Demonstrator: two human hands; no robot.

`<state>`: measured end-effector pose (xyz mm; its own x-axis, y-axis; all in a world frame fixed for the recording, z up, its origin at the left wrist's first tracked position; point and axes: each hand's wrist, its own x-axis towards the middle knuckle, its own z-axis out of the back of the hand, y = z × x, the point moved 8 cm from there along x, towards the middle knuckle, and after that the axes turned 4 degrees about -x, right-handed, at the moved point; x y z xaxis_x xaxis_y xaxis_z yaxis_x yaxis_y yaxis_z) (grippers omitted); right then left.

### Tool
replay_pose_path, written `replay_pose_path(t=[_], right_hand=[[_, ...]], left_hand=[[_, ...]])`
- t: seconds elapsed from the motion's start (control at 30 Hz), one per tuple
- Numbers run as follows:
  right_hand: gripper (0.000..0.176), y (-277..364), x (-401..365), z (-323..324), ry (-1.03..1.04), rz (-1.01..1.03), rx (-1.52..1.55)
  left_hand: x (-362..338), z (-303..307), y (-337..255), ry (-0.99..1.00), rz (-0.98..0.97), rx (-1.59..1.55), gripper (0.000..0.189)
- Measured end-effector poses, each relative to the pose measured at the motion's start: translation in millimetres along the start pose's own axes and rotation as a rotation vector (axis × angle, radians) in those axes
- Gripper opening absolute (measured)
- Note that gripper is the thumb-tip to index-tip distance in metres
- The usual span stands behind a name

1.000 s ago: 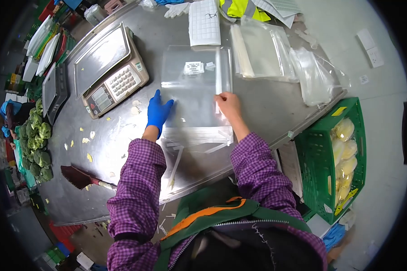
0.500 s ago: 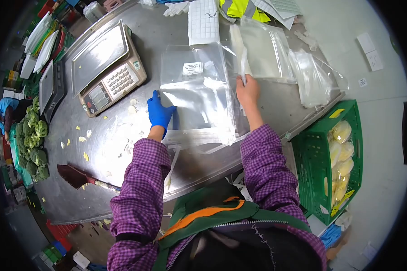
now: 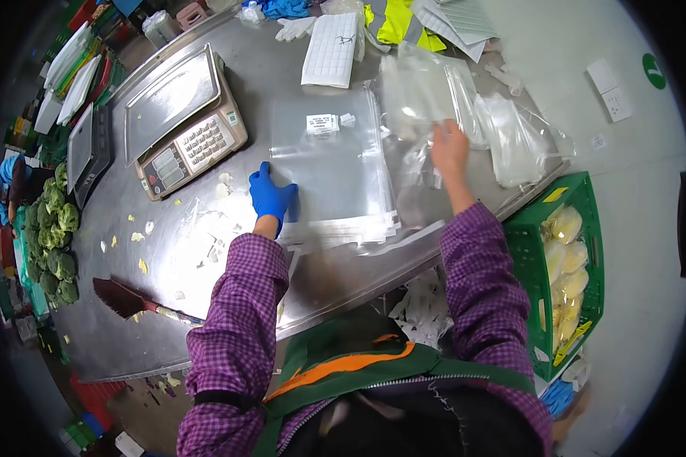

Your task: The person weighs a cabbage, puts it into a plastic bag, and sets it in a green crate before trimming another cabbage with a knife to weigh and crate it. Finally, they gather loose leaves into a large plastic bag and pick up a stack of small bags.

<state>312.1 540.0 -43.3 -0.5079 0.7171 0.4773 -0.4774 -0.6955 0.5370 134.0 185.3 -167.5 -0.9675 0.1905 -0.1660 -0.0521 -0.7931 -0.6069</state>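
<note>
A stack of clear plastic bags [image 3: 328,171] lies on the metal table, with a white label [image 3: 322,124] near its top. My left hand [image 3: 270,192], in a blue glove, rests at the stack's left edge with thumb and fingers apart. Bare, my right hand [image 3: 450,145] is closed at the edge of a loose clear bag [image 3: 419,179], to the right of the stack. Above that hand lie more clear bags [image 3: 427,84], and another bundle of bags [image 3: 511,141] is at the table's right corner.
A scale [image 3: 187,126] stands at the left, near broccoli [image 3: 52,228]. A brush [image 3: 126,298] lies at the front left. Beside the table's right edge is a green crate [image 3: 537,266] with wrapped vegetables [image 3: 568,266]. A person [image 3: 11,179] is at the far left.
My right hand has moved right, drawing a loose clear bag off the stack toward the right. My left hand has stayed at the stack's left edge.
</note>
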Motion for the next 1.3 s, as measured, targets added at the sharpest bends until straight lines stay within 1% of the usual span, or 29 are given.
replay_pose_path(t=[0.07, 0.17, 0.23, 0.27, 0.33, 0.37, 0.43, 0.47, 0.5, 0.53, 0.6, 0.63, 0.67, 0.7, 0.73, 0.77, 0.8, 0.87, 0.9, 0.93, 0.97, 1.0, 1.03, 1.07, 1.13, 1.17, 1.2, 1.27, 1.3], right_hand=[[0.02, -36.6, 4.1, 24.1, 0.089, -0.375, 0.245], [0.02, -93.0, 7.2, 50.6, 0.021, -0.342, 0.184], [0.017, -106.5, 9.6, 83.0, -0.14, -0.206, 0.033], [0.017, -100.0, 7.5, 94.5, -0.143, -0.211, 0.03], [0.015, -74.1, 13.4, 129.3, -0.158, -0.272, 0.292], [0.014, -72.8, 16.7, 137.7, -0.133, -0.275, 0.339], [0.014, -59.6, 24.4, 166.6, -0.134, -0.278, 0.367], [0.014, -54.6, 27.8, 177.7, -0.111, -0.278, 0.405], [0.015, -52.7, 30.9, 190.6, -0.151, -0.253, 0.474], [0.015, -52.4, 33.1, 202.2, -0.163, -0.25, 0.467], [0.014, -60.9, 33.4, 224.4, -0.248, -0.318, 0.663], [0.014, -72.9, 32.4, 229.6, -0.242, -0.363, 0.733], [0.014, -74.0, 30.0, 235.6, -0.251, -0.354, 0.727], [0.014, -76.4, 22.7, 240.9, -0.279, -0.39, 0.734], [0.014, -80.2, 14.7, 244.0, -0.305, -0.429, 0.742], [0.014, -83.5, 8.3, 244.2, -0.323, -0.402, 0.748], [0.014, -97.4, 2.5, 244.0, -0.32, -0.401, 0.745], [0.015, -126.0, -6.1, 246.3, -0.326, -0.405, 0.674], [0.016, -131.8, -9.9, 245.6, -0.336, -0.437, 0.579], [0.016, -142.9, -13.8, 238.3, -0.323, -0.438, 0.595], [0.017, -165.0, -23.2, 229.2, -0.358, -0.492, 0.602], [0.019, -177.9, -33.6, 219.6, -0.391, -0.551, 0.611], [0.019, -176.9, -41.6, 210.3, -0.381, -0.608, 0.663], [0.019, -173.3, -47.9, 196.3, -0.359, -0.614, 0.682], [0.019, -177.6, -69.6, 155.3, -0.428, -0.782, 0.971], [0.018, -178.9, -74.4, 137.8, -0.482, -0.836, 1.037], [0.018, -176.0, -74.6, 121.5, -0.458, -0.839, 1.046], [0.017, -170.4, -85.6, 68.2, -0.466, -1.08, 1.555], [0.017, -159.8, -82.2, 44.4, -0.385, -1.032, 1.627]], left_hand=[[-7.0, 2.3, -0.9, -0.015, -0.016, 0.002, 0.076], [-5.6, -1.2, -9.7, 0.031, 0.03, 0.051, 0.078], [-5.8, -3.5, -5.6, 0.021, 0.024, 0.048, 0.081], [-6.9, -5.1, -2.3, 0.026, 0.019, 0.051, 0.081], [-8.0, -12.7, -9.0, 0.051, -0.044, 0.091, 0.083], [-13.9, -17.2, -15.8, 0.06, -0.061, 0.086, 0.083], [-35.9, 1.0, -55.7, -0.297, -0.362, 0.083, 0.088], [-45.3, -4.4, -69.7, -0.291, -0.371, 0.074, 0.088], [-55.9, -21.1, -86.4, -0.08, -0.358, -0.237, 0.087], [-69.1, -39.2, -109.5, 0.135, -0.34, -0.543, 0.087], [-104.6, -91.8, -145.4, 0.59, 0.017, -0.93, 0.086], [-123.7, -119.0, -156.7, 0.702, 0.143, -1.005, 0.079], [-143.0, -145.1, -167.7, 0.813, 0.272, -1.077, 0.073], [-155.8, -153.6, -185.8, 0.819, 0.267, -1.085, 0.073], [-177.4, -164.6, -214.7, 1.015, 0.286, -1.309, 0.062], [-193.4, -167.5, -237.7, 1.213, 0.304, -1.531, 0.052], [-189.0, -179.2, -236.8, 1.213, 0.307, -1.535, 0.052], [-149.3, -184.2, -222.5, 0.923, 0.121, -1.418, 0.03], [-133.7, -158.0, -217.7, 0.798, 0.095, -1.402, 0.02], [-114.9, -137.8, -204.1, 0.72, 0.117, -1.331, 0.021], [-96.3, -111.7, -192.6, 0.586, 0.09, -1.371, 0.025], [-71.7, -95.1, -169.7, 0.523, 0.086, -1.335, 0.026], [-46.8, -81.7, -135.5, 0.43, 0.075, -1.254, 0.023], [-40.1, -61.1, -116.7, 0.364, 0.145, -1.146, 0.025], [-16.5, -46.8, -70.1, 0.312, 0.106, -0.945, 0.022], [-14.9, -40.9, -59.2, 0.289, 0.119, -0.942, 0.022], [-12.5, -35.7, -47.6, 0.26, 0.156, -0.896, 0.02], [-6.2, -34.0, -27.5, 0.225, 0.199, -0.855, 0.019], [-3.3, -41.9, -19.8, 0.256, 0.207, -0.829, 0.018]])
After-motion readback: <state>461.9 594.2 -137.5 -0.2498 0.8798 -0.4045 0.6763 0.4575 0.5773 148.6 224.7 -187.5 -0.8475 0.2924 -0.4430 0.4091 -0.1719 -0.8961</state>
